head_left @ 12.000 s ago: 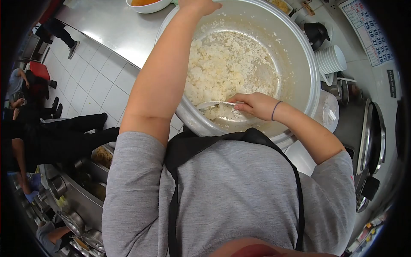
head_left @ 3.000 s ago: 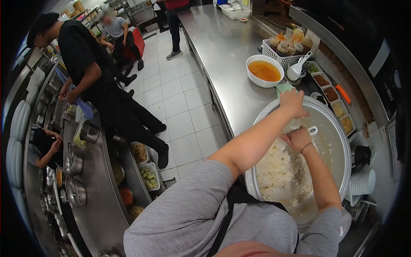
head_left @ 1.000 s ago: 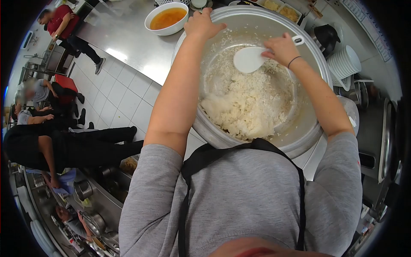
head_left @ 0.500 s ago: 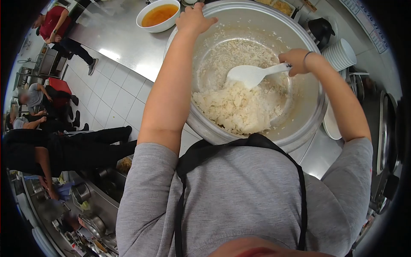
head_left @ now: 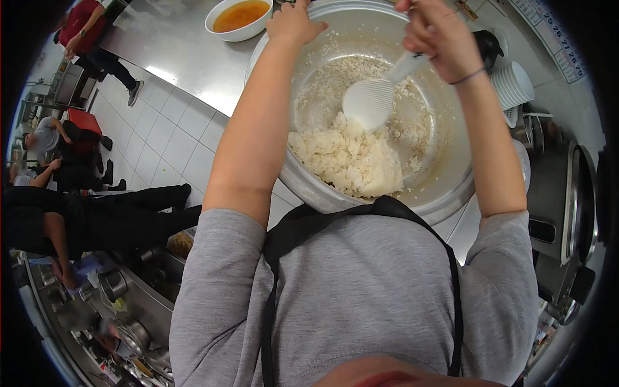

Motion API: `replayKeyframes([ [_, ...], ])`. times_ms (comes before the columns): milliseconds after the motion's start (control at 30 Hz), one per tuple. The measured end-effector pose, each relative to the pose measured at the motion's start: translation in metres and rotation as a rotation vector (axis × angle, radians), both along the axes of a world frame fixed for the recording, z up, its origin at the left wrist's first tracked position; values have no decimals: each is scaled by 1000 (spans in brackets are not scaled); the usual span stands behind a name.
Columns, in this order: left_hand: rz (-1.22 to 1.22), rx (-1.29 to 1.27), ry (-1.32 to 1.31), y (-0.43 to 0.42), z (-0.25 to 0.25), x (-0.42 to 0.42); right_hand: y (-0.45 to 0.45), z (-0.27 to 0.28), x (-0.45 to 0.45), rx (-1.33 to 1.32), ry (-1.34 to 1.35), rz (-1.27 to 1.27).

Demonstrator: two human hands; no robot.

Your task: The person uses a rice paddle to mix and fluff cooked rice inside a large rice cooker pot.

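A large metal pot stands in front of me, with a heap of cooked white rice on its near side and loose grains stuck to its bottom and wall. My left hand grips the pot's far left rim, its thumb over the inner side. Closed around the handle of a white rice paddle, my right hand is above the right side of the pot. The paddle's ribbed blade slants down, its tip touching the top of the rice.
A white bowl of orange-brown liquid sits left of the pot on the steel counter. Stacked white bowls are at the right. Several people are on the left, one in black nearby.
My right hand has moved up and away from me, turning the paddle steeper, with its ribbed face now showing. My left hand stays on the rim.
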State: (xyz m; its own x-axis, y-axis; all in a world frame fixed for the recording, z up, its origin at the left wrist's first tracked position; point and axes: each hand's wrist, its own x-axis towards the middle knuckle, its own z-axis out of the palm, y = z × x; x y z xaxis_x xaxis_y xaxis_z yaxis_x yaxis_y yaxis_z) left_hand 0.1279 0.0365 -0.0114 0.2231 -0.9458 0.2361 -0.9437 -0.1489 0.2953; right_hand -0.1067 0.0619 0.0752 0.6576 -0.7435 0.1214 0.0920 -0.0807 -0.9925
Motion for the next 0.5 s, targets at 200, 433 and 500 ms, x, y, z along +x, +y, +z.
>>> replayKeyframes([
  [200, 37, 24, 31, -11, -8, 4, 55, 3, 8, 67, 214, 114],
  [433, 37, 61, 89, 0, 10, 0, 123, -7, 4, -27, 137, 356],
  [500, 32, 62, 82, 5, 2, -1, 118, -3, 3, 63, 101, 310],
])
